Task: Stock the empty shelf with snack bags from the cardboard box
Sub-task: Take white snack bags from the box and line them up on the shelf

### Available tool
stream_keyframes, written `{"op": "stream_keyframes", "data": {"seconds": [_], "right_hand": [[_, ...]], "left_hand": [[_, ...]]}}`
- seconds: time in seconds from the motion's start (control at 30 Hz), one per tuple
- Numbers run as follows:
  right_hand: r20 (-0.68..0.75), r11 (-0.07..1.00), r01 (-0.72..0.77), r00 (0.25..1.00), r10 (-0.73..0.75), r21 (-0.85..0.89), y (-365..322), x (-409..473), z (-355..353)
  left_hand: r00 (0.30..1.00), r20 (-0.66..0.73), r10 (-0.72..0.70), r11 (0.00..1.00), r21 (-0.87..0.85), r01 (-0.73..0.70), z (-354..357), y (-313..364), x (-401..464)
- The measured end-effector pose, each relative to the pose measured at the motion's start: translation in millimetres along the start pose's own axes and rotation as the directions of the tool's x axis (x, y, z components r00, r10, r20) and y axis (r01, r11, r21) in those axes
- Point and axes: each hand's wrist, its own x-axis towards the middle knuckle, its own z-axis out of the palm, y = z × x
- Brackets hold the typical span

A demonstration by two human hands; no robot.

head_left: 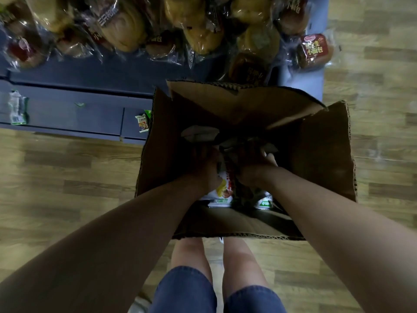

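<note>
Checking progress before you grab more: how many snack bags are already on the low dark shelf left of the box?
2 clearly visible: one snack bag right beside the cardboard box, another bag at the far left. A small green scrap between them may be a third; the box may hide more.

Dim wood-plank floor (67, 177) beside dark blue shelving (67, 114).

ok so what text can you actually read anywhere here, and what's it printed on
"黑麦小面包": red label of the bread pack at the shelf's right end.
"小面包", partly cut off: dark label of a bread pack at upper centre.
Print on the snack bags in the cardboard box: too blurred to read.
Print on the small green packet on the lower shelf: too small to read.
</note>
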Motion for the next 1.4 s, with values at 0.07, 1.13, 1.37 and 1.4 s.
{"op": "stream_keyframes", "data": {"seconds": [0.07,1.13,1.37,1.4], "right_hand": [[-0.029,1.000,-0.013,1.000,0.013,-0.003,1.3,0.6,-3.5],[-0.135,0.715,-0.134,0.942,0.306,0.686,12.7,-43.1,-48.7],[-0.321,0.641,0.044,0.890,0.323,0.766,1.3,-95.4,-79.8],[-0.347,0.640,0.062,0.878,0.330,0.766,0.3,-103.7,-84.6]], "left_hand": [[1.000,-0.009,-0.008,1.000,-0.010,0.008,1.0,1.4,-0.5],[0.991,-0.134,-0.013,0.981,-0.192,-0.013,-84.1,36.7,-50.3],[0.952,-0.305,-0.015,0.988,-0.152,-0.033,-129.4,51.5,-94.5],[0.940,-0.340,-0.007,0.990,-0.136,-0.042,-133.5,51.1,-100.6]]}}
